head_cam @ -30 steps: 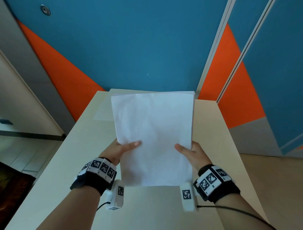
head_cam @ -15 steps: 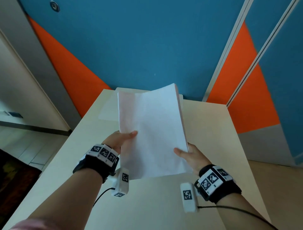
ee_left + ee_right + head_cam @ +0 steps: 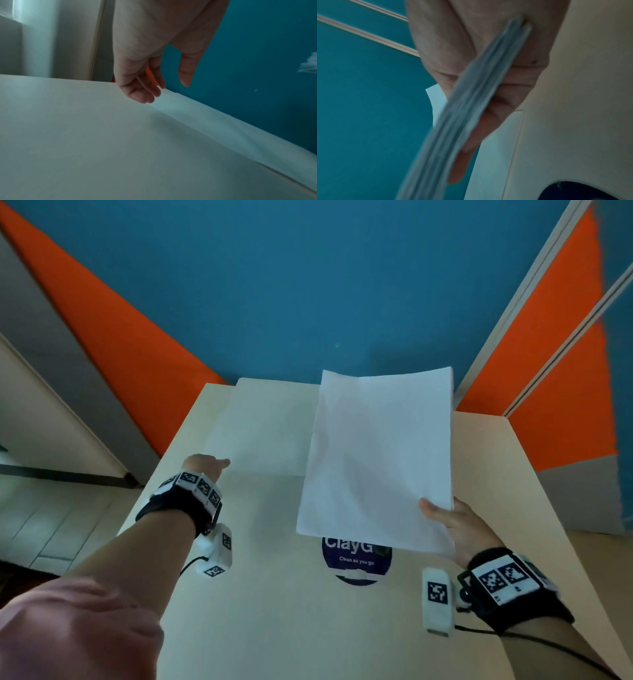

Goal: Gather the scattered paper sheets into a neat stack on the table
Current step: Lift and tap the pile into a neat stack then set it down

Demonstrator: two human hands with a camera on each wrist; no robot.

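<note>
My right hand (image 3: 445,520) holds a stack of white paper sheets (image 3: 376,460) by its near right corner, lifted above the table (image 3: 291,611); the right wrist view shows the stack's edge (image 3: 471,102) pinched between thumb and fingers. One more white sheet (image 3: 260,429) lies flat on the table at the far left, partly under the held stack. My left hand (image 3: 205,465) reaches toward that sheet's near left corner, empty, with fingers relaxed. In the left wrist view the fingertips (image 3: 144,97) hover just above the sheet's (image 3: 223,128) corner.
A round dark blue sticker (image 3: 356,559) with white lettering lies on the table below the held stack. A blue and orange wall (image 3: 291,285) stands right behind the table's far edge. The table drops off to the floor on the left and right.
My left hand has let go of the stack and moved left and forward to the sheet on the table. The right hand alone carried the stack to the right.
</note>
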